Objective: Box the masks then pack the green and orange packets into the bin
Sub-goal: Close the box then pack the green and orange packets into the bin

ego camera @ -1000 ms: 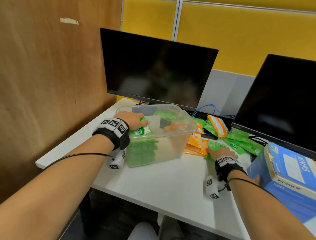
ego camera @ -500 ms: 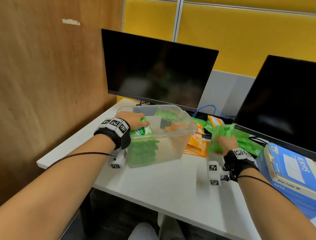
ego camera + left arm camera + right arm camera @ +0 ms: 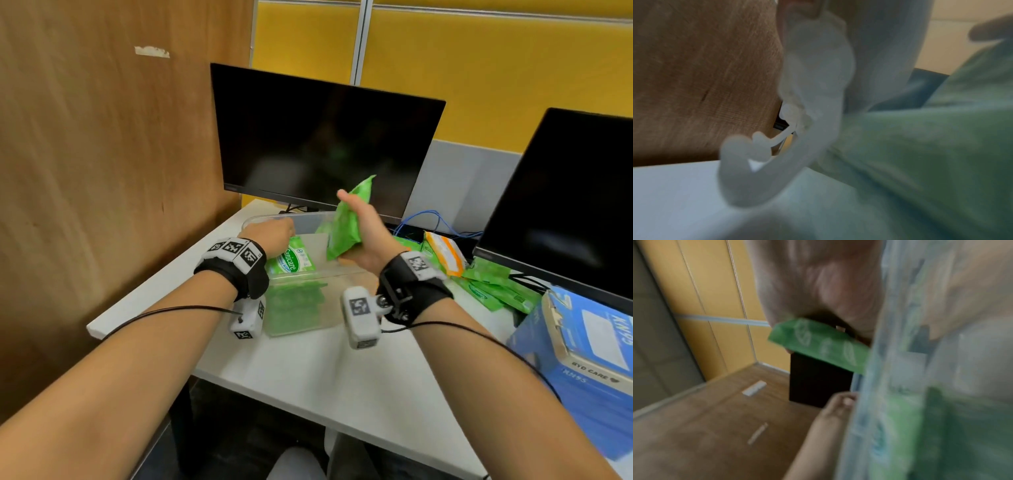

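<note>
My right hand [image 3: 360,231] grips a green packet [image 3: 346,222] and holds it tilted above the open clear bin [image 3: 301,320]. In the right wrist view the same green packet [image 3: 819,345] sticks out below my palm, beside the blurred bin wall [image 3: 898,369]. My left hand [image 3: 274,234] curls over the bin's left rim, next to several green packets [image 3: 291,262] stacked inside. The left wrist view is blurred: the bin's rim [image 3: 818,73] close up, with the green packets [image 3: 920,162] behind its wall. More green packets [image 3: 493,286] and an orange packet [image 3: 445,251] lie on the table to the right.
A blue mask box [image 3: 582,363] stands at the table's right edge. Two dark monitors [image 3: 325,147] stand behind the bin, with blue cables between them. A wooden partition [image 3: 102,171] closes the left side. The white table [image 3: 325,370] ends just in front of me.
My right hand picked a green packet from the pile on the right and carried it up and left, over the bin. My left hand stayed at the bin's left rim.
</note>
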Action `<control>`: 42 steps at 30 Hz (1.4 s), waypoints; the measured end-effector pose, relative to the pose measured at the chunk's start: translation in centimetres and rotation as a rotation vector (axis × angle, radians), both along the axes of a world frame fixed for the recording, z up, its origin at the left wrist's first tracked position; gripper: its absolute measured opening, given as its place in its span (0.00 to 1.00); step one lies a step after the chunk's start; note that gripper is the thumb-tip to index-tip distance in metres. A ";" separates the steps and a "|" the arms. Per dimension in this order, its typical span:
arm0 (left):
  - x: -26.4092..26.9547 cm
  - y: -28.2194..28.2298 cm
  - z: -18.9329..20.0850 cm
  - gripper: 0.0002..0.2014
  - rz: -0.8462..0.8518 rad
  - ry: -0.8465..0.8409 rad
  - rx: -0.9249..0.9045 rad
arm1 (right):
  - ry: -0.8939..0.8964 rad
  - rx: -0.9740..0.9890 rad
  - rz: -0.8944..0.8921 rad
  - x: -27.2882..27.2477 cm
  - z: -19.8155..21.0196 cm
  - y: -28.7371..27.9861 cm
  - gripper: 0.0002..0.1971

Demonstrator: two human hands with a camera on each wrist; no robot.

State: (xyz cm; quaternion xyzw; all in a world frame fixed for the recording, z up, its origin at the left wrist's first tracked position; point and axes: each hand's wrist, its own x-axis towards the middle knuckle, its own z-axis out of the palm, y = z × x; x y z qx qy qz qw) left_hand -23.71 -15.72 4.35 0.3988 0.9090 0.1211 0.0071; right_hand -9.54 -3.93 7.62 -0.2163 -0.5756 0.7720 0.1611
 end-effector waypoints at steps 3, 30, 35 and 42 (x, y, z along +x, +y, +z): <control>0.3 -0.3 0.4 0.15 0.047 -0.157 0.274 | -0.013 0.125 -0.149 -2.2 -1.5 -1.0 0.41; 0.9 -0.1 0.5 0.28 -0.041 -0.033 -0.126 | -0.388 0.815 0.266 -2.2 -1.3 -3.1 0.20; 0.2 0.3 -0.1 0.30 -0.048 0.036 -0.167 | -0.225 1.144 -0.366 -0.9 -2.3 2.1 0.10; -0.2 1.4 -0.2 0.28 -0.037 0.077 -0.098 | -0.226 0.841 -0.661 1.4 -4.7 9.1 0.13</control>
